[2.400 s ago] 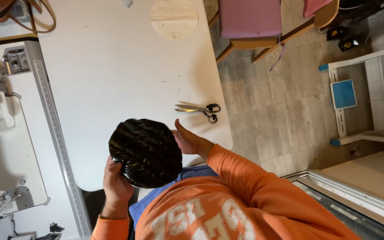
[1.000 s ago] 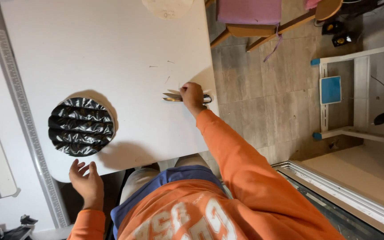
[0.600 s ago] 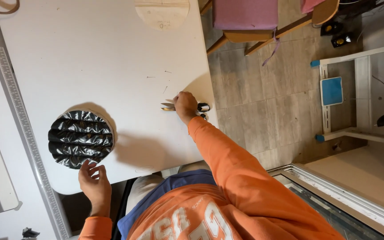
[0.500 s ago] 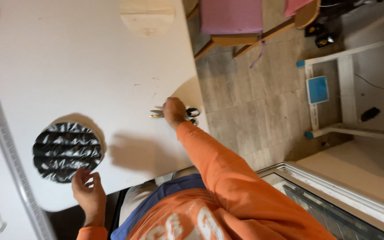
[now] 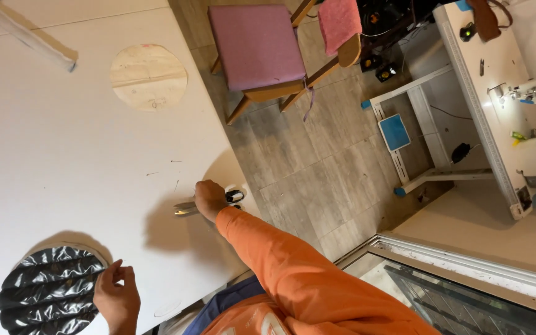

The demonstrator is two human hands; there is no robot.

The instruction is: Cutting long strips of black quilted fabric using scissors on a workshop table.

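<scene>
**Right hand on the scissors, left hand at the quilted disc**

Since the frame half a second back, the view has swung so that the chair and the sewing machine now show, while both hands sit much where they were. Right hand [image 5: 209, 200] lies over the scissors [image 5: 218, 201] near the table's rounded corner; the fingers curl over the middle of the tool, though whether they have actually closed around it I cannot tell. Metal blades poke out to the left of the hand, dark looped handles to the right. Scissors like these likely feel hard, stiff and fairly weighty for their size, and the loops are the safe place to take them.

Left hand [image 5: 116, 299] rests loosely open, fingertips touching the edge of the black quilted disc [image 5: 49, 290] at the table's near edge. That disc is glossy and puffed in ridges; it looks soft, light and slippery, best lifted by its rim or pinned flat under a palm.

Beyond them, the white table [image 5: 82, 155] is smooth and matt, with a flat tan circular pattern piece [image 5: 148, 77] lying well apart. Off the table stand a wooden chair with pink cushion [image 5: 257, 44] and a white sewing machine [image 5: 528, 105] on a grey tiled floor [image 5: 317, 149].
</scene>
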